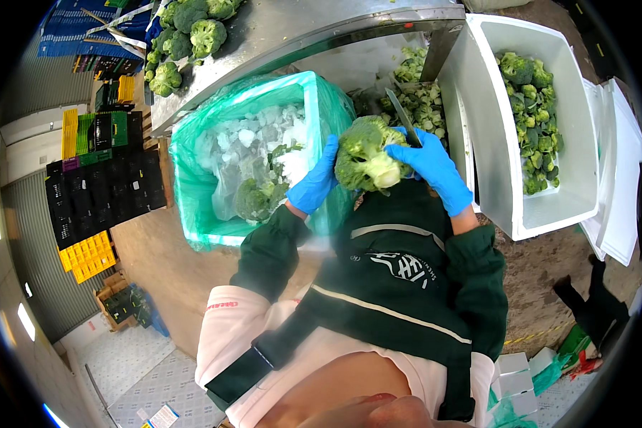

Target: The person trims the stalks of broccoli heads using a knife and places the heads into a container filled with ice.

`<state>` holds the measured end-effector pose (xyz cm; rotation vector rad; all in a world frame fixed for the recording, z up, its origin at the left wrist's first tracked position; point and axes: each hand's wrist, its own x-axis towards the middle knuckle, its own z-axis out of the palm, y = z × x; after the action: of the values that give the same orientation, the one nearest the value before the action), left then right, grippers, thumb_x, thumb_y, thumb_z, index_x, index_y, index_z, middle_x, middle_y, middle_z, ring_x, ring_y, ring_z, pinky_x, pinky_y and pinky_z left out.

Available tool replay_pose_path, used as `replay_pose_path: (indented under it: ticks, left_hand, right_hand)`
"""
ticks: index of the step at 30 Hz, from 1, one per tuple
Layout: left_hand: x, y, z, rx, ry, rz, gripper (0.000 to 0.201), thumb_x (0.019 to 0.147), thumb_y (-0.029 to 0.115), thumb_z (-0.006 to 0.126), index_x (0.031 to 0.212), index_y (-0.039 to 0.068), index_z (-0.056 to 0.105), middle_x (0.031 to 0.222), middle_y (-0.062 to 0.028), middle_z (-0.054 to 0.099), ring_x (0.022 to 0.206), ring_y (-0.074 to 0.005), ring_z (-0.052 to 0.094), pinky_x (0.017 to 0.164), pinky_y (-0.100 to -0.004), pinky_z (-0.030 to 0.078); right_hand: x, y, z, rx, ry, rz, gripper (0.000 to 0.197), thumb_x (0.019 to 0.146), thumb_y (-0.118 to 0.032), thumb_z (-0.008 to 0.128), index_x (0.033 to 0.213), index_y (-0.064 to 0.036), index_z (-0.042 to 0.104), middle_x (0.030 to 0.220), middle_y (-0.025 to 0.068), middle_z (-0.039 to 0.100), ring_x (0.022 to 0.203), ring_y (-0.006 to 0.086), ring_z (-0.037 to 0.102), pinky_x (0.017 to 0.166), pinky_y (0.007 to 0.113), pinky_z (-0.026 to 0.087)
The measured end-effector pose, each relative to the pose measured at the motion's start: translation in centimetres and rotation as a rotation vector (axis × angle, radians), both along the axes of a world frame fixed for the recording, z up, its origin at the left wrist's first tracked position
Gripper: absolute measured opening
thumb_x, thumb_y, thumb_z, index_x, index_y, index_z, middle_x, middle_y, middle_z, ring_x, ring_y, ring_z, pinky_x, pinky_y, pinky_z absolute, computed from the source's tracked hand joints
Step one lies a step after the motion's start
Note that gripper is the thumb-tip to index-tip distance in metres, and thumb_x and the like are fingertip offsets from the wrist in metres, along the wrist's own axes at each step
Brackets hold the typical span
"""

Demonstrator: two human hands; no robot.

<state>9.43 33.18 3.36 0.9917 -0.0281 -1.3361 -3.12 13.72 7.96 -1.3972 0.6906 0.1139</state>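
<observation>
In front of my apron a large broccoli head (360, 146) is held with its pale cut stem facing me. My left hand (315, 180), in a blue glove, grips its left side. Gloved likewise, my right hand (435, 167) holds a knife (402, 114) whose blade points up and away; the handle is hidden in the fingers. The right thumb reaches onto the broccoli near the stem. Below and left of the held head, another broccoli head (255, 200) lies on ice (253, 132) in a box lined with green plastic (192, 207).
A metal table (278, 25) stands ahead, with several broccoli heads (192, 32) at its left. Beneath its edge lie pale broccoli trimmings (424, 107). On the right a white box (488, 121) contains small florets (531, 107), with white lids (620, 171) beside it. Stacked crates (103, 192) stand far left.
</observation>
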Motion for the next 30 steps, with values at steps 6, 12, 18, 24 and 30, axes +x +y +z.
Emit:
replay_pose_path:
  ticks: [6,12,18,24,30]
  left_hand:
    - [-1.2,-0.5,0.1,-0.035,-0.106,-0.022,0.087,0.080,0.065,0.047,0.142,0.009,0.023,0.142,-0.0119,0.032,0.129,-0.0286,0.035,0.106,-0.0461,0.030]
    - [-3.6,-2.2,-4.1,-0.326,0.433,0.189,0.080,0.079,0.047,0.064,0.139,0.008,0.030,0.141,-0.0124,0.035,0.129,-0.0295,0.035,0.108,-0.0472,0.028]
    - [-3.9,-5.2,1.6,-0.279,-0.021,0.012,0.103,0.060,0.043,0.081,0.140,0.008,0.027,0.143,-0.0124,0.031,0.132,-0.0278,0.031,0.110,-0.0428,0.023]
    - [-3.2,-9.2,3.1,-0.472,-0.455,-0.199,0.122,0.044,0.040,0.088,0.142,0.008,0.023,0.146,-0.0103,0.026,0.135,-0.0261,0.026,0.111,-0.0379,0.018]
    - [-4.8,-12.8,5.0,-0.491,-0.522,-0.333,0.117,0.047,0.032,0.087,0.142,0.006,0.023,0.147,-0.0101,0.022,0.135,-0.0236,0.025,0.111,-0.0368,0.018]
  right_hand:
    - [-1.1,1.2,-2.4,0.290,-0.027,-0.282,0.033,0.085,-0.027,0.060,0.110,-0.0045,0.061,0.072,0.0040,0.060,0.049,0.0094,0.053,0.042,0.022,0.042]
    - [-5.6,-0.5,1.1,-0.291,-0.026,-0.280,0.030,0.093,-0.028,0.050,0.113,-0.0092,0.062,0.075,0.0013,0.061,0.050,0.0054,0.047,0.045,0.020,0.039]
    - [-11.5,-3.0,4.2,-0.792,-0.037,0.041,0.033,0.087,-0.009,0.052,0.119,-0.0116,0.058,0.084,0.0143,0.062,0.072,0.0280,0.062,0.064,0.037,0.049]
    - [-14.1,-3.8,6.3,-1.051,-0.028,0.188,0.025,0.084,-0.013,0.054,0.108,-0.0117,0.062,0.080,0.0140,0.061,0.070,0.0343,0.058,0.060,0.042,0.047]
    - [-17.0,-6.5,6.2,-1.061,0.053,0.248,0.023,0.082,-0.013,0.055,0.103,-0.0116,0.063,0.081,0.0137,0.061,0.071,0.0343,0.058,0.060,0.043,0.046]
